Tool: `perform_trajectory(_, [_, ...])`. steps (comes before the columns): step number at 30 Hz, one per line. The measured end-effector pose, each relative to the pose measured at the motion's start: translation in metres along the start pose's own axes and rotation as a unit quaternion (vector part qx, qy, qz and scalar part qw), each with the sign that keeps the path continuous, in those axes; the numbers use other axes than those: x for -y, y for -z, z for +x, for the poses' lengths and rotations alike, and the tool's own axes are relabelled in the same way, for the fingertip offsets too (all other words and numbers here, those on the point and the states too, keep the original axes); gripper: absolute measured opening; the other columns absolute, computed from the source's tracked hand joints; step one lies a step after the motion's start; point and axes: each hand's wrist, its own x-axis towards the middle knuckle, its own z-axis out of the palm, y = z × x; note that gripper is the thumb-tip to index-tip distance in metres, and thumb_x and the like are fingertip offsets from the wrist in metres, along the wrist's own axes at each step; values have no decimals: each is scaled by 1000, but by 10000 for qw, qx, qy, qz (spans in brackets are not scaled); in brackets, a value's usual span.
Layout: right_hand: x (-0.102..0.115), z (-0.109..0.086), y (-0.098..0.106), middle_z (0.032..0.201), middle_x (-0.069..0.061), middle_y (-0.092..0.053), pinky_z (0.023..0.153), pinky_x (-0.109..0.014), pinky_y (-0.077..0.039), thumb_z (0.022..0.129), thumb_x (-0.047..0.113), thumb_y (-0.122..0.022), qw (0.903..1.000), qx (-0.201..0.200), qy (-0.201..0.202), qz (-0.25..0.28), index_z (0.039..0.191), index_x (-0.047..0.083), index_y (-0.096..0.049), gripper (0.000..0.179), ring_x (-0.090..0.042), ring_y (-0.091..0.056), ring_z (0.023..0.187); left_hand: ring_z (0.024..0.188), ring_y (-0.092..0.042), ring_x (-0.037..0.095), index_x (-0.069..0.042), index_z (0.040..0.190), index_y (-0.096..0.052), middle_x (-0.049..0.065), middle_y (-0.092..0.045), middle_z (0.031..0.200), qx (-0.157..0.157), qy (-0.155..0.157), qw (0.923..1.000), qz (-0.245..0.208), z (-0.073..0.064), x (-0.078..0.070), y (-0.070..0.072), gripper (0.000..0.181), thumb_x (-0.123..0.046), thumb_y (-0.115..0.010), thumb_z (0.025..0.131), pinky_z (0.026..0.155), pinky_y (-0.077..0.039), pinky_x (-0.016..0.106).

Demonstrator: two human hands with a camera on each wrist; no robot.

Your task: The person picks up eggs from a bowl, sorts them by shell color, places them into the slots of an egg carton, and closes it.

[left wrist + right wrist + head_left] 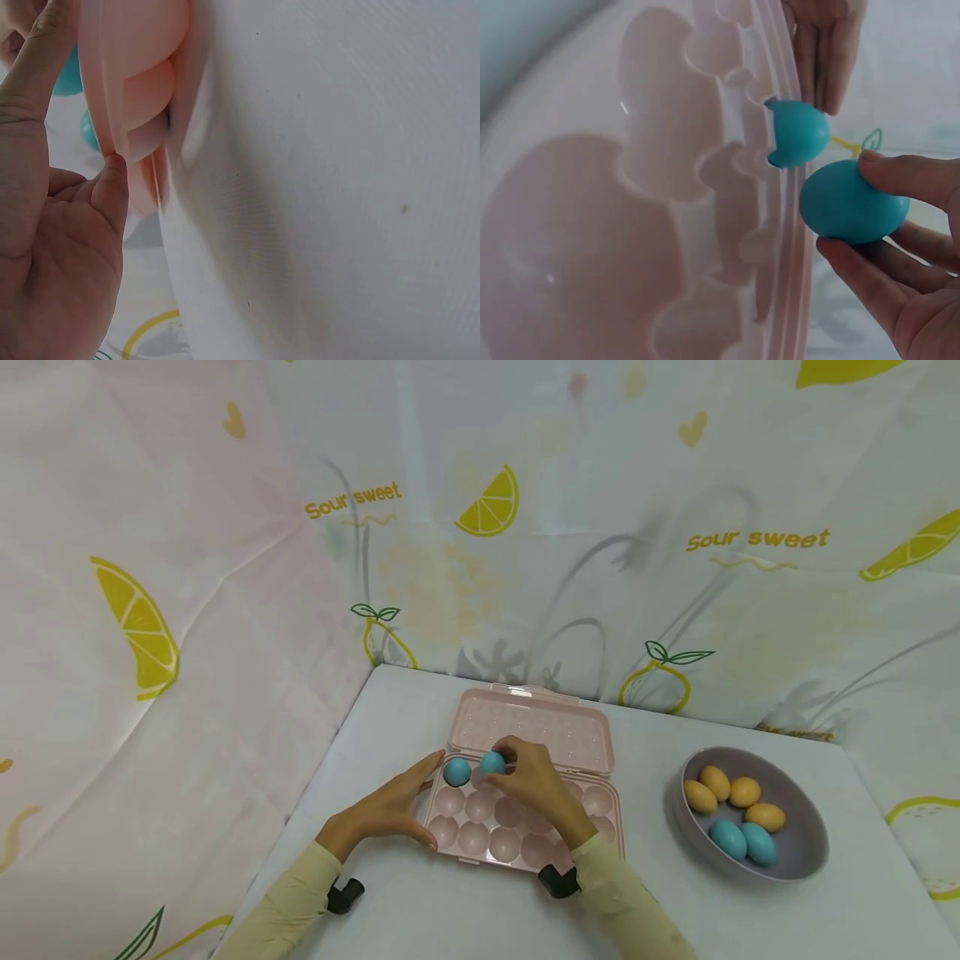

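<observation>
Right hand (542, 781): pinches a blue egg (492, 763) between thumb and fingertips. Egg is at the far row of a pink egg carton (503, 843), second place from the left; the hand comes to it from the near right. Right wrist view gives the grip clearly, most of the shell showing. Whether the egg's underside touches its pocket, cannot tell.

Left hand (393, 802): at the carton's left end, thumb and fingers spread apart and mostly straight, steadying the tray rather than wrapped round it. Thumb tip at the near left corner, fingers along the far part of the left edge. Left wrist view shows digits touching the rim.

Second blue egg (457, 772): seated in the far left pocket, between the left hand's fingers and the pinched egg, close to both.

Carton lid (532, 722): laid back on the far side, inner face up.

To the right, well apart from both hands: a greyish-mauve bowl (806, 835) on the white table (420, 914). In it, four orange-yellow eggs (745, 792) to the far side and left, two more blue eggs (759, 845) side by side at the near side
</observation>
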Motion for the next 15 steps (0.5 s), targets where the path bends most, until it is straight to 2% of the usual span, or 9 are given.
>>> perform_trajectory(5, [-4,0,-10,97,-8,-70,76,-30,-60,78,9,-81,9995,77,-184,-227,105,2,-65,32,-20,-69,87,146,-18,26,1,155,-7,17,-12,161,36,51,10000,-51,0,-1,0,139,-40,-94,54,110,-37,35])
perform_trajectory(8, [-6,-1,-14,98,-7,-70,75,-26,-59,78,13,-82,9990,65,-305,-318,106,3,-66,33,-19,-69,87,146,-18,26,1,155,-8,18,-12,161,10,34,10000,-54,0,-2,0,139,-34,-95,53,110,-37,36])
perform_trajectory(12, [-8,-3,-18,97,-7,-71,75,-28,-59,78,17,-82,9984,-5,-421,-389,104,4,-67,32,-20,-69,88,146,-17,33,7,153,-7,24,-11,159,5,83,9999,-134,-1,-17,2,136,-19,-96,54,110,-36,42])
perform_trajectory(15, [-9,-3,-19,96,-6,-71,76,-30,-59,79,19,-82,9979,-76,-433,-478,102,5,-67,31,-19,-69,87,146,-17,32,7,153,-6,23,-10,159,29,88,9999,-139,0,-16,3,136,-21,-96,55,110,-36,41])
